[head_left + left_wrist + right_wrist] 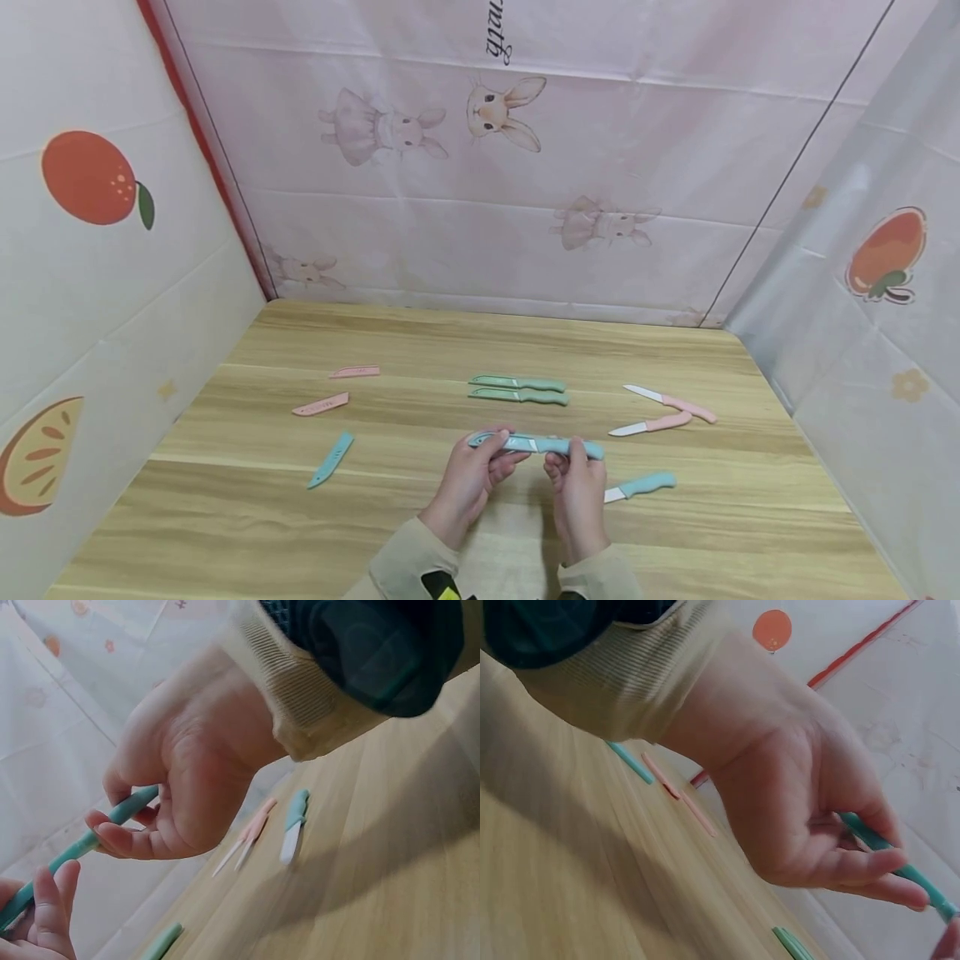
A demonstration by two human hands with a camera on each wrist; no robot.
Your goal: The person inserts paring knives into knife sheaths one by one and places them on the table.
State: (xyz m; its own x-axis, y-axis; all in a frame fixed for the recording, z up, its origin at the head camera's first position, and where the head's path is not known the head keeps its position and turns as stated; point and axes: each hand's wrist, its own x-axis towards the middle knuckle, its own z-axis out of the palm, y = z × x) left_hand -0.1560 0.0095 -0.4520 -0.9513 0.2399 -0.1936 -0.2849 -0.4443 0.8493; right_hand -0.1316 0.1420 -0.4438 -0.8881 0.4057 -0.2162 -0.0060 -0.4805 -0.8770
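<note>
A sheathed blue knife (542, 446) is held up over the near middle of the table (412, 392), running roughly left to right with its handle to the right. The left hand (472, 479) pinches the sheath towards its left end, thumb on top and fingers below; the right hand (582, 493) pinches the handle, its thumb on top too. Both hands are thus partly closed, each with hold of that one knife, and stand a little apart from each other.

Just beyond them, two green knives (521, 384) lie side by side in sheaths, handles to the right. Farther right, two pink knives (663, 423) lie bare, white blades pointing left, their handles meeting at an angle. Nearer on that side is a bare blue knife (647, 484); the right hand hides its tip in the head view. At the left of the table are two pink sheaths (322, 405), with a blue sheath (330, 461) nearer and slanted. Fruit cloth (75, 317) hangs at left and right, rabbit cloth (450, 258) at the far side
</note>
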